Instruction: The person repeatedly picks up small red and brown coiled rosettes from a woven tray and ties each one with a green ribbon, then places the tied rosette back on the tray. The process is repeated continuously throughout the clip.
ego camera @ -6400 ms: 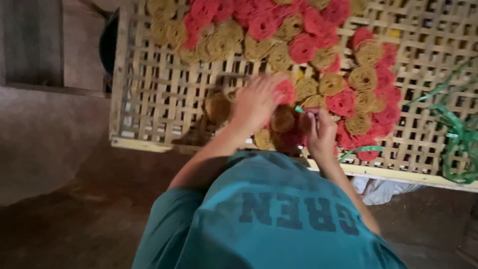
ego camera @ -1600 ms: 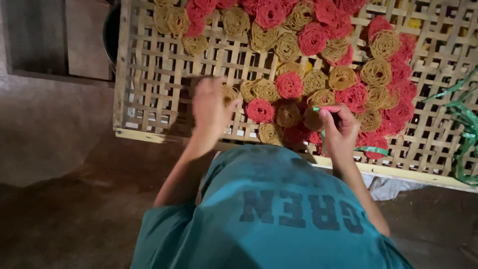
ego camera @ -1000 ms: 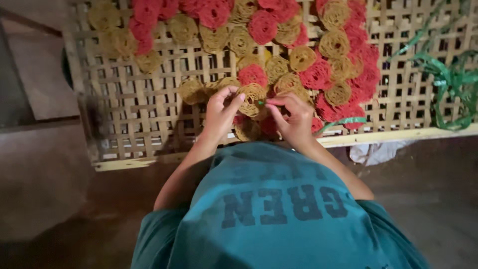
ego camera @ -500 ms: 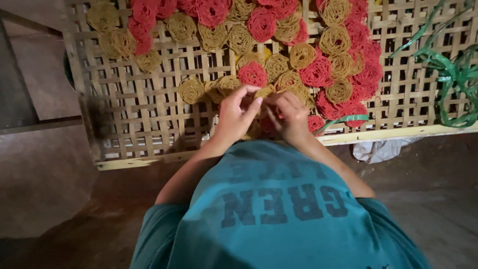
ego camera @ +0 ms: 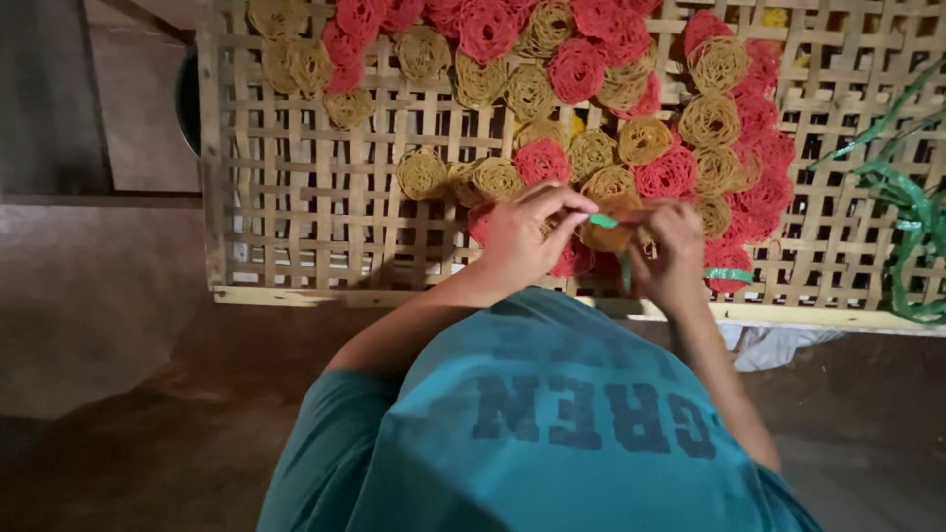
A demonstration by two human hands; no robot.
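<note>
Rough woven bamboo tray (ego camera: 296, 227), glossy plastic strip (ego camera: 603, 221)

No packages, labels, signs or screens show anywhere around the hands. The only lettering in view is a dark printed band across the teal shirt (ego camera: 581, 433), just below the hands, nearer the camera; it runs in one row of block characters, dark grey on the teal cloth.
</note>
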